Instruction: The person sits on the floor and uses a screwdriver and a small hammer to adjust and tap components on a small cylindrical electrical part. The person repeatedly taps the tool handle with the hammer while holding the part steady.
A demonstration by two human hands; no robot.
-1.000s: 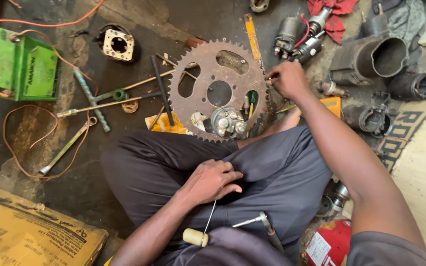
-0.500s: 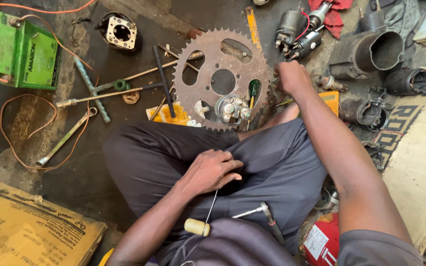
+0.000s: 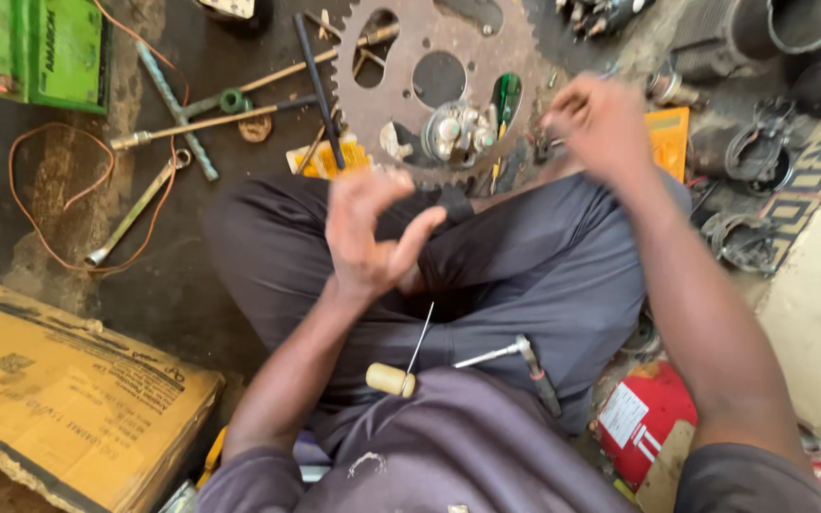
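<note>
- Right hand (image 3: pixel 601 123): raised over the right knee, fingers bunched together, blurred; cannot tell whether anything small is pinched.
- Left hand (image 3: pixel 372 233): lifted above the lap, fingers curled apart, nothing clamped.
- Sprocket (image 3: pixel 429 81): flat on the floor just beyond the knees, hub cluster at its near edge.
- Sprocket ahead of both hands; right hand nearer, close beside its right rim, left hand short of its lower edge.
- Awl (image 3: pixel 401 366): resting on the lap below the left hand, pale handle towards the body, thin shaft pointing up and away.
- Small hammer (image 3: pixel 515 366): just beside the awl.
- Wrenches (image 3: pixel 182 123): on the floor, well left.
</note>
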